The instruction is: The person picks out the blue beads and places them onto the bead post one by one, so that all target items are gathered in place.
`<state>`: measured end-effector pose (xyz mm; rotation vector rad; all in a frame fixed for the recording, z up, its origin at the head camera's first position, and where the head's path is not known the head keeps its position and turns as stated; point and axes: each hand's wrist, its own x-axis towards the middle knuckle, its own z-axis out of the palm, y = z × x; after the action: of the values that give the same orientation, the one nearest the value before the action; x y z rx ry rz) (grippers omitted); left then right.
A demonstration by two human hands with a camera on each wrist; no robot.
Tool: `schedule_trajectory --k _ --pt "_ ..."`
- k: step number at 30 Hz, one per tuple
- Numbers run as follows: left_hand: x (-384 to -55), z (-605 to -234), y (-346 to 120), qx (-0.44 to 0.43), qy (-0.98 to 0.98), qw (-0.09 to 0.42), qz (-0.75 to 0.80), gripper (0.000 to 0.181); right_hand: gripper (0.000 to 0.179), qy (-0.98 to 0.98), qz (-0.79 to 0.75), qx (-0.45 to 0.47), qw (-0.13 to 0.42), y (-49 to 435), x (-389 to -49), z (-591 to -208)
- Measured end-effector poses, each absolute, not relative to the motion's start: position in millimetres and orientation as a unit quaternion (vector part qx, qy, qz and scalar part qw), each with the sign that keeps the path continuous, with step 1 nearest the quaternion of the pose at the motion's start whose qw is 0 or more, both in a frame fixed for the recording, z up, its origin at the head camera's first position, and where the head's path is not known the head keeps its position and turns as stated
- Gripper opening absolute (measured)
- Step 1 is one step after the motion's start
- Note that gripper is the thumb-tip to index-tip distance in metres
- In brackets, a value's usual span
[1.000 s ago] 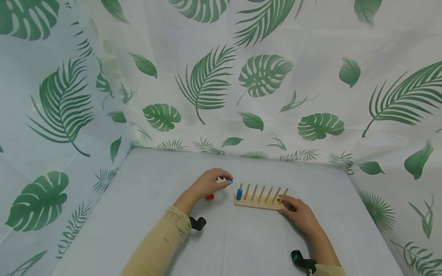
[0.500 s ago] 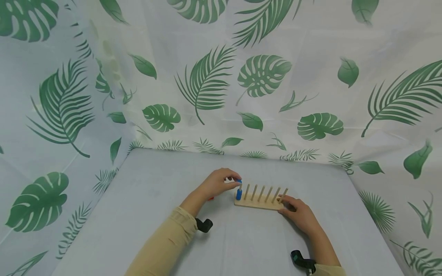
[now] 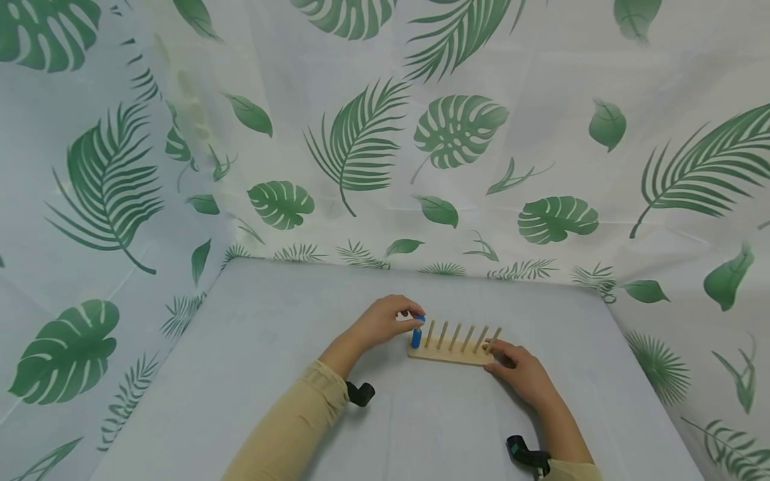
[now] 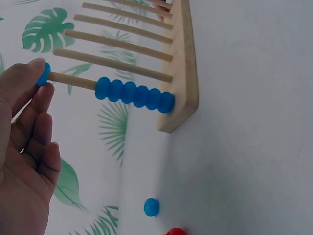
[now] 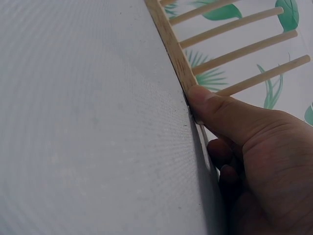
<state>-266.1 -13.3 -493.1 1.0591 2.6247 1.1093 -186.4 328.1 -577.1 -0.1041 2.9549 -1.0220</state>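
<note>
My left hand (image 3: 385, 321) pinches a blue bead (image 4: 45, 74) between thumb and index finger, right at the tip of the leftmost peg (image 4: 73, 81). Lower on that peg sits a stack of several blue beads (image 4: 134, 94), reaching down to the base. The wooden peg board (image 3: 448, 352) stands on the table with its pegs upright; the other pegs carry no beads. At the board's right end my right hand (image 3: 522, 374) grips the base, its thumb on the near edge, as the right wrist view shows.
In the left wrist view a loose blue bead (image 4: 151, 207) and a red bead (image 4: 176, 231) lie on the white table (image 3: 433, 427) near the board's left end. A leaf-patterned curtain (image 3: 361, 167) rises behind the table. Each wrist wears a black camera (image 3: 361, 394).
My left hand has moved right, bringing the blue bead from beside the board to the leftmost peg's tip. The right hand and the board have stayed put.
</note>
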Motion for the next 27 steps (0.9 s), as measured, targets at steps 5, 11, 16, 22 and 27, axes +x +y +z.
schedule_trajectory --k 5,11,16,22,27 --pt "-266.5 -502.9 -12.8 0.341 0.870 0.052 0.353 0.028 0.054 0.943 -0.330 -0.033 0.009 327.0 -185.1 -576.6" --pt "-265.0 -512.3 -11.6 0.331 0.866 0.061 0.369 0.026 0.054 0.945 -0.324 -0.030 0.007 327.8 -185.3 -575.9" --pt "-263.5 -517.3 -11.6 0.314 0.867 0.077 0.379 0.024 0.055 0.946 -0.324 -0.029 0.008 327.9 -185.4 -575.6" --pt "-264.4 -522.9 -10.8 0.307 0.867 0.083 0.383 0.026 0.054 0.946 -0.324 -0.027 0.009 327.8 -185.3 -575.2" --pt "-265.5 -525.3 -13.7 0.307 0.872 0.082 0.374 0.029 0.055 0.946 -0.323 -0.027 0.010 328.3 -185.5 -575.2"
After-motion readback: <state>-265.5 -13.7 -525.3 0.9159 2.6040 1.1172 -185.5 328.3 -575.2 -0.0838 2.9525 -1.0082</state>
